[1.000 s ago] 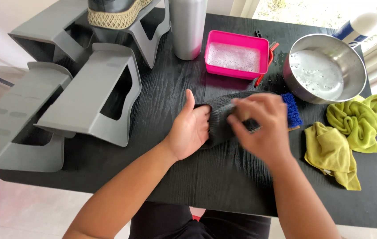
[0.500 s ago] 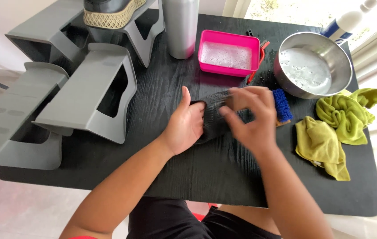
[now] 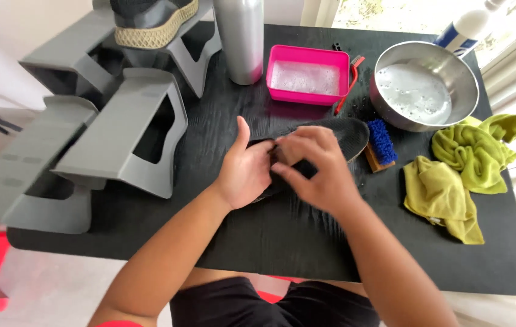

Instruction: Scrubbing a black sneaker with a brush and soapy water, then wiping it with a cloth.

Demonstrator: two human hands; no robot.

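A dark grey shoe insole [image 3: 346, 133] lies flat on the black table [image 3: 282, 236], its rounded end pointing right. My left hand [image 3: 243, 172] grips its near left end, thumb raised. Just to the right, my right hand [image 3: 312, 163] lies on top of the insole with curled fingers that pinch it beside the left fingers. Whether something small sits under those fingers is hidden. A blue-bristled brush with a wooden back [image 3: 381, 142] lies touching the insole's right end.
Behind the insole stand a pink tub of soapy water [image 3: 306, 75], a red-handled brush [image 3: 349, 79], a steel bowl of water [image 3: 424, 85], a metal bottle [image 3: 239, 36] and a white and blue bottle [image 3: 464, 27]. Two green cloths [image 3: 452, 194] lie right. Grey shoe racks [image 3: 118, 139], one holding a shoe [image 3: 149, 18], fill the left.
My right hand has slid left along the insole toward my left hand, uncovering the insole's right end. The view has shifted slightly.
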